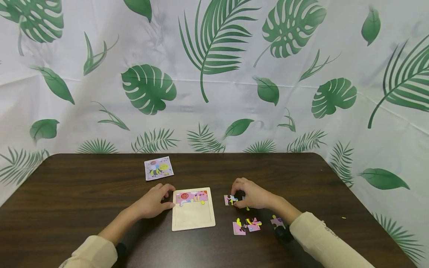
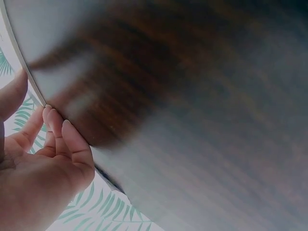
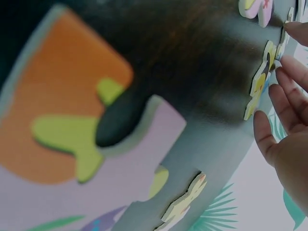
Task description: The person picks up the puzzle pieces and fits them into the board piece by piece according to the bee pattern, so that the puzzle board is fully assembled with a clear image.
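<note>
In the head view a square wooden puzzle tray [image 1: 193,217] lies on the table, with joined pink puzzle pieces [image 1: 191,197] along its top. My left hand [image 1: 155,203] touches the tray's left side, thumb and fingertips against the edge; the left wrist view shows these fingers [image 2: 74,139] at the rim. To the right of the tray, my right hand [image 1: 252,194] pinches a pink, blue and yellow puzzle piece [image 1: 226,200] between thumb and fingers, down at the table. Another piece [image 1: 247,208] is partly hidden beneath that hand. In the right wrist view yellow-and-black pieces [image 3: 262,77] lie by the fingertips.
Loose pieces lie nearer the front: a pink-yellow one [image 1: 239,227], a pink one [image 1: 254,225] and a purple-toned one [image 1: 276,222] by the right wrist. A bee picture card [image 1: 159,168] lies behind the left hand. A leaf-print cloth [image 1: 234,93] hangs behind the table.
</note>
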Tool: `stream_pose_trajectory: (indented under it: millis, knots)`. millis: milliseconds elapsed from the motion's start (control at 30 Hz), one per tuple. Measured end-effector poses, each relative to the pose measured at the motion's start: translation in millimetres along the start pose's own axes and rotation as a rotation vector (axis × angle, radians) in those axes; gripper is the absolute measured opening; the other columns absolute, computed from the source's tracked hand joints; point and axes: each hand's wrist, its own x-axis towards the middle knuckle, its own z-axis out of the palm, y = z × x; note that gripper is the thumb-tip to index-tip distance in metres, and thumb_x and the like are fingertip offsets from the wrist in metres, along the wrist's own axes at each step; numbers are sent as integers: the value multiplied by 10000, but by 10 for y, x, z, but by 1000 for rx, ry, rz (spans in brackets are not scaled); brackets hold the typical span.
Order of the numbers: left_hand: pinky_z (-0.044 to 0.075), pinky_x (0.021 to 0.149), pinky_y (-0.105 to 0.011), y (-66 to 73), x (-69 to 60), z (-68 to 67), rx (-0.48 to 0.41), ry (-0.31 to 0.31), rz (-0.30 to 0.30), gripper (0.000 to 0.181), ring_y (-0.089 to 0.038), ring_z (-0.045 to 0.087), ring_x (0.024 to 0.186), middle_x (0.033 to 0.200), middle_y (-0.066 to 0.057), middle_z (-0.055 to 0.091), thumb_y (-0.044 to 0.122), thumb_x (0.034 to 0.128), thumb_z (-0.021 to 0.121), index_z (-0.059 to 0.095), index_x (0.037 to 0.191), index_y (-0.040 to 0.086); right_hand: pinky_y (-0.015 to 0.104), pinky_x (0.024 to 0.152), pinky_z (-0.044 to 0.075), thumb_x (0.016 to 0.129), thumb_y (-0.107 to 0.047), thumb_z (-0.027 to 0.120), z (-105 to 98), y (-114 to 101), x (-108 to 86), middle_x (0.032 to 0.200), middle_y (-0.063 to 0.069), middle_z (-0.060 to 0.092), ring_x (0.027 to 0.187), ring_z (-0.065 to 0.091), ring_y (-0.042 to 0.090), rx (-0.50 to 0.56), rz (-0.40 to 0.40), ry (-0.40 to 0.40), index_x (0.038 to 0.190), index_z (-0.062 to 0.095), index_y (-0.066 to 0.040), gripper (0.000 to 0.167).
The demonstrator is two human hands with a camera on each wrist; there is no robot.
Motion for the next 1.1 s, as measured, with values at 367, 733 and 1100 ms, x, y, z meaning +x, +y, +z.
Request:
stream_pose_trajectory:
  millis: [367,733,1100]
  knots:
    - [400,729,-399,-10,-3,17,9,10,0,353,-227,465,842,896,-65,473,140,824,677,520,1127,54,306,745,416,725,-123,707,3,-14,5,908,-30,507,841,457,164,-11,-36,20,867,594,-90,185]
    - [396,718,-391,-24,9,31,12,15,12,359,-221,454,835,895,-58,464,160,826,677,516,1131,62,295,731,425,739,-152,721,-46,-44,44,878,-31,526,805,466,139,0,15,-15,893,589,-88,213]
    - [402,738,-408,-13,1,36,19,21,6,353,-229,465,850,900,-63,472,150,825,676,520,1128,58,366,791,444,761,-160,709,-107,-199,162,922,-13,546,863,504,193,34,27,-33,933,595,-83,220]
